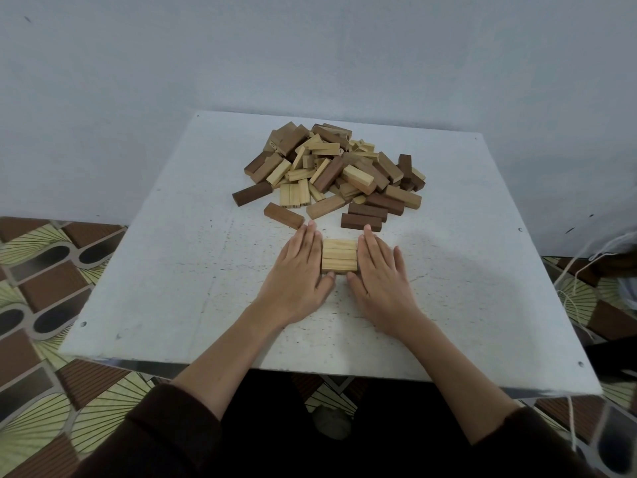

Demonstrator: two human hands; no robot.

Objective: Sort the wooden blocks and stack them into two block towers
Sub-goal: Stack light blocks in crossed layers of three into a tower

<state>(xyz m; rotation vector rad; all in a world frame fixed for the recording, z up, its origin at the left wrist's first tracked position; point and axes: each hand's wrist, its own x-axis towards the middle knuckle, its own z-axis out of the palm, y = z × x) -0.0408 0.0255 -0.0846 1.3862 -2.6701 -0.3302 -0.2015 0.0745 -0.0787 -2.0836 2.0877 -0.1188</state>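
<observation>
A low layer of light wooden blocks (339,255) lies side by side on the white table (172,270), near its middle front. My left hand (296,274) lies flat with straight fingers against the layer's left side. My right hand (381,276) lies flat against its right side, and both thumbs touch its front edge. Behind them sits a loose pile (331,167) of light and dark wooden blocks, with several dark blocks (361,221) strayed toward the hands.
A single dark block (283,215) lies just beyond my left fingertips. The table stands against a pale wall, over a patterned floor (41,270). White strings (572,288) hang at the right edge.
</observation>
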